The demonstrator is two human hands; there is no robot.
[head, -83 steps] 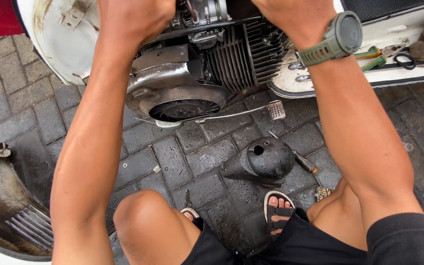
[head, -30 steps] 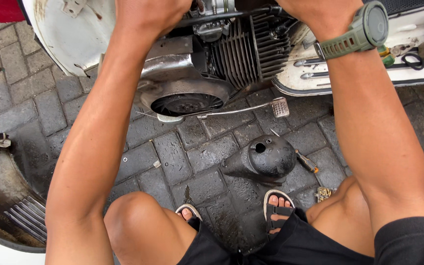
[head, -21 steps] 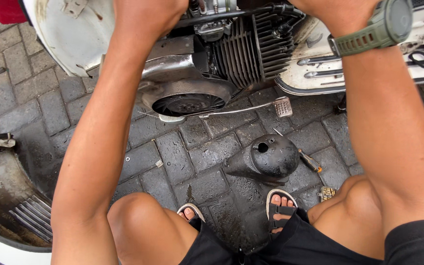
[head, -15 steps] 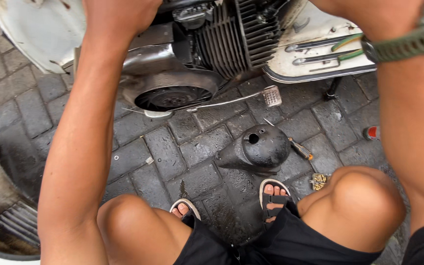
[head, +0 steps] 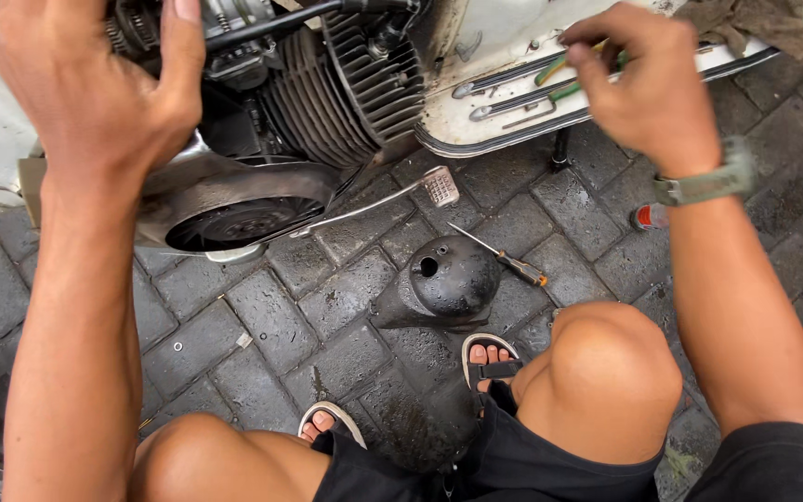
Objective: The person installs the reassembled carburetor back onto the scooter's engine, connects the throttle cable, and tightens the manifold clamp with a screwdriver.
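Head view: the left hand (head: 95, 84), upper left of the frame, rests loosely curled against the top of the scooter engine (head: 318, 93), thumb up by a black rod; whether it grips anything I cannot tell. The engine is dark and greasy, its ribbed cylinder fins slanting from upper right down toward the round fan housing (head: 234, 209) at left centre. The right hand (head: 648, 88), upper right, pinches its fingertips on a green-handled tool (head: 559, 79) lying on the white footboard (head: 513, 102); the tool's long axis runs up-right along the footboard rails. A black cowl cover (head: 448, 284) and a screwdriver (head: 504, 260) lie on the wet pavers (head: 327, 307) mid-frame.
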